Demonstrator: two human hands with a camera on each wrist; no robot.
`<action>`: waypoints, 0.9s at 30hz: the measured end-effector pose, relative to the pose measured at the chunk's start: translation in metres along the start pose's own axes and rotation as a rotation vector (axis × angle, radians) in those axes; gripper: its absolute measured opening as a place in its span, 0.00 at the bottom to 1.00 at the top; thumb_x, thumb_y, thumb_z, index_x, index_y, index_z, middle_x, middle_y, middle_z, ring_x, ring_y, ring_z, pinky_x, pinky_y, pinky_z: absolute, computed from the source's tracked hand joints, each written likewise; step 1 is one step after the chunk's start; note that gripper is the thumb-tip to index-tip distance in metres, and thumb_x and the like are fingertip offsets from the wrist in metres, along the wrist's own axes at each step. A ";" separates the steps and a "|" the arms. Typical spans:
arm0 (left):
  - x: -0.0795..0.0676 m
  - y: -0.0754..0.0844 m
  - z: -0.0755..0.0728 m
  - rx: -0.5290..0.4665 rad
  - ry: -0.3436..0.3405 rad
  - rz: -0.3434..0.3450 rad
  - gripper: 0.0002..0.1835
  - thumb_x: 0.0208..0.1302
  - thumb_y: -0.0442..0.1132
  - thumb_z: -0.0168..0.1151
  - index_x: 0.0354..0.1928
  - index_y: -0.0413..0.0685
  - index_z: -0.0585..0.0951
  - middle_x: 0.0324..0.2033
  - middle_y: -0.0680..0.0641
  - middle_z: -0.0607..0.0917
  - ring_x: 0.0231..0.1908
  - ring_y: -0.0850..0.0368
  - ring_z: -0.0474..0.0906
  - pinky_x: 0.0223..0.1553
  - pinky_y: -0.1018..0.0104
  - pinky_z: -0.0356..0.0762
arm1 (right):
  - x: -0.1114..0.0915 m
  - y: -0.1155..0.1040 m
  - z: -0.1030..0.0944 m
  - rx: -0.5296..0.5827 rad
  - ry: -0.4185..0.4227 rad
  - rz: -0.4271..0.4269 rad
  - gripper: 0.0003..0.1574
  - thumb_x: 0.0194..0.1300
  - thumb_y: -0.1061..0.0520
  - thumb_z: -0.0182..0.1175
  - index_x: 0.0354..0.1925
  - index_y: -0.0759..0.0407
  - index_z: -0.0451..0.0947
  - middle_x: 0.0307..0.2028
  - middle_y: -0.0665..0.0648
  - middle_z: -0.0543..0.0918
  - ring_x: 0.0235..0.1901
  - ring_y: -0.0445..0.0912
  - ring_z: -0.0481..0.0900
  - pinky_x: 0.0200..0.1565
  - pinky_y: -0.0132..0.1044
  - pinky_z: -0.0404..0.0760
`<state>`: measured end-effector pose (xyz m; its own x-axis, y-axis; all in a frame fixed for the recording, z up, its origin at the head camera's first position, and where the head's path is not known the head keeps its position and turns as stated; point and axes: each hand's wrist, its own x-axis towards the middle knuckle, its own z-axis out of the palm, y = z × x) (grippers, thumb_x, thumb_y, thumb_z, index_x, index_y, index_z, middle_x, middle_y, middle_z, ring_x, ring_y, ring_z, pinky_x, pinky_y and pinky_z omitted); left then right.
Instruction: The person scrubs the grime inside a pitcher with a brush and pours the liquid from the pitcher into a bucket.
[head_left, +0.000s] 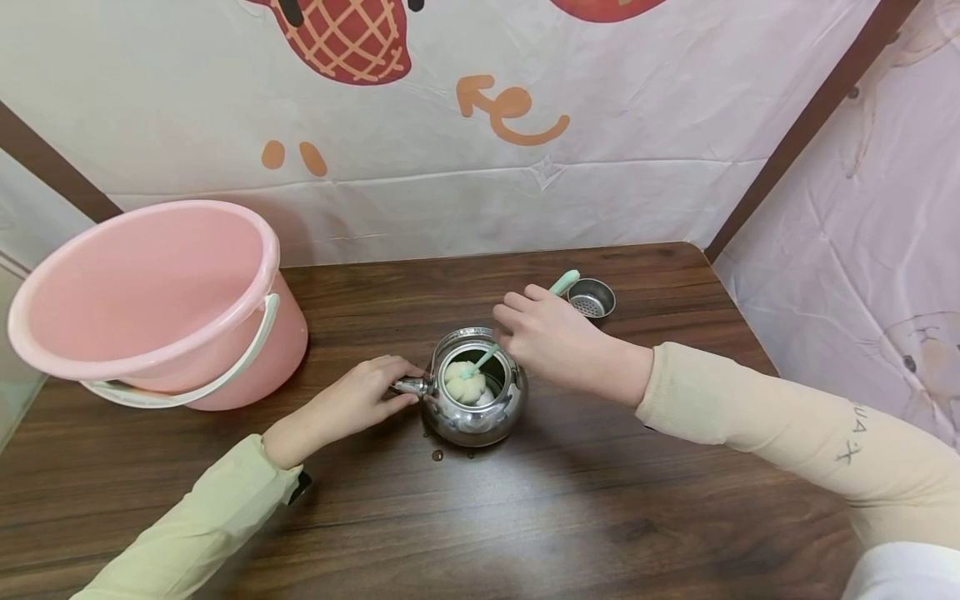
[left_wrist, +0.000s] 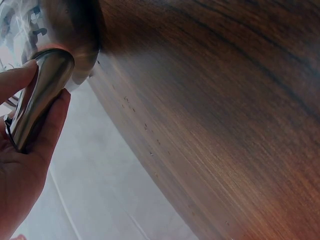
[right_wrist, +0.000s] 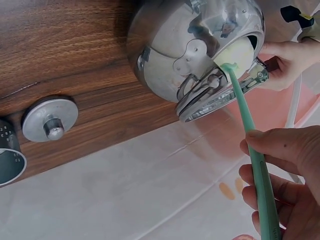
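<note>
A shiny steel teapot (head_left: 474,429) stands lidless on the wooden table, its round mouth facing up. My left hand (head_left: 352,404) grips the teapot's spout (left_wrist: 42,95), thumb on one side and fingers on the other. With my right hand (head_left: 551,342) I hold a sponge brush by its green handle (right_wrist: 252,145), thumb on one side and fingers curled along the other. The brush's pale yellow, lobed sponge head (head_left: 461,383) sits inside the teapot's mouth. The teapot's carrying handle (right_wrist: 225,97) is folded down beside the opening.
Behind my right hand lies a steel strainer basket (head_left: 592,298) with small holes. Near it is a round knobbed lid (right_wrist: 50,120). A large pink bucket (head_left: 296,354) with a white handle stands at the left. Water drops (head_left: 438,456) dot the table before the teapot. A printed cloth (head_left: 420,212) hangs behind.
</note>
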<state>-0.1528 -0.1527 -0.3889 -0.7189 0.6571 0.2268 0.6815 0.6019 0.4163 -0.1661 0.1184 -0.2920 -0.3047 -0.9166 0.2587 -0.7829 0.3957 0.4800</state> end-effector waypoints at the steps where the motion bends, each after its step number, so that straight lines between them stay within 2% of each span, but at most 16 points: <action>1: 0.000 0.000 0.000 0.000 -0.001 -0.002 0.12 0.53 0.32 0.66 0.40 0.38 0.78 0.37 0.45 0.81 0.39 0.52 0.78 0.41 0.58 0.77 | 0.000 0.000 -0.001 0.000 0.000 -0.002 0.05 0.51 0.64 0.62 0.27 0.56 0.83 0.25 0.52 0.72 0.27 0.48 0.68 0.29 0.36 0.64; 21: 0.000 0.001 -0.001 0.000 -0.016 -0.016 0.12 0.53 0.33 0.66 0.41 0.38 0.78 0.37 0.45 0.81 0.40 0.53 0.78 0.41 0.58 0.77 | -0.011 -0.005 -0.004 -0.010 0.033 -0.015 0.04 0.51 0.63 0.61 0.26 0.56 0.82 0.24 0.51 0.71 0.27 0.48 0.68 0.30 0.36 0.66; 27: 0.000 0.001 -0.001 -0.001 -0.020 -0.017 0.13 0.53 0.33 0.66 0.41 0.38 0.78 0.37 0.45 0.81 0.40 0.53 0.78 0.42 0.58 0.77 | -0.016 -0.004 -0.004 -0.007 0.042 -0.017 0.07 0.51 0.66 0.59 0.26 0.57 0.82 0.23 0.52 0.70 0.27 0.48 0.68 0.30 0.36 0.65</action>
<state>-0.1523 -0.1524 -0.3874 -0.7275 0.6558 0.2018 0.6690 0.6125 0.4211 -0.1558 0.1312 -0.2943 -0.2684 -0.9201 0.2852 -0.7838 0.3807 0.4906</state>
